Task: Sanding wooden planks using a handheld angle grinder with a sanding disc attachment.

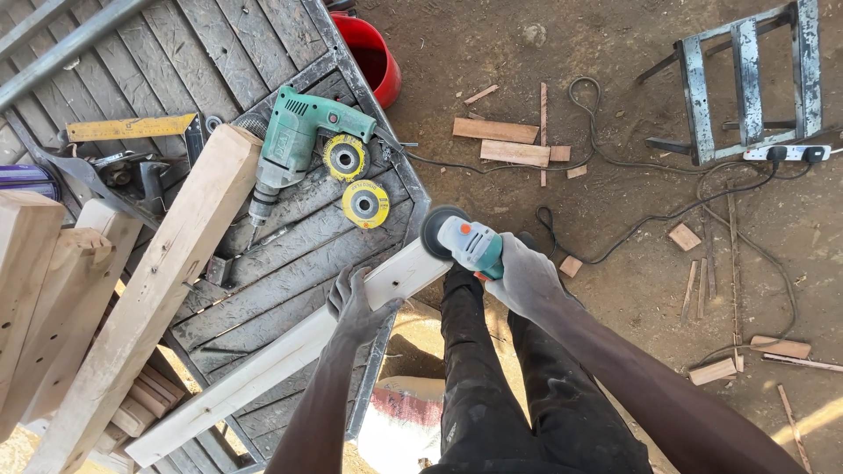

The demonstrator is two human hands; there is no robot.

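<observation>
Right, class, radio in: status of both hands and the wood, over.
Left hand pressing plank down. Right hand holding grinder at plank's end. Drill nearby, clear.

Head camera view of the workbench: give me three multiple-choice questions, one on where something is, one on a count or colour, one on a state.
1. Where does the green electric drill lie?
A. on the dirt ground
B. on the grey slatted wooden bench top
C. in the red bucket

2. How many round yellow abrasive discs lie beside the drill?
A. two
B. four
C. none

3. What is the right hand doing?
A. hanging empty
B. resting flat on the bench
C. gripping the teal and white angle grinder

Answers: B, the drill rests on the slats; A, two discs lie next to it; C, its fingers wrap the grinder at the end of the pale wooden plank, which the left hand holds.
</observation>
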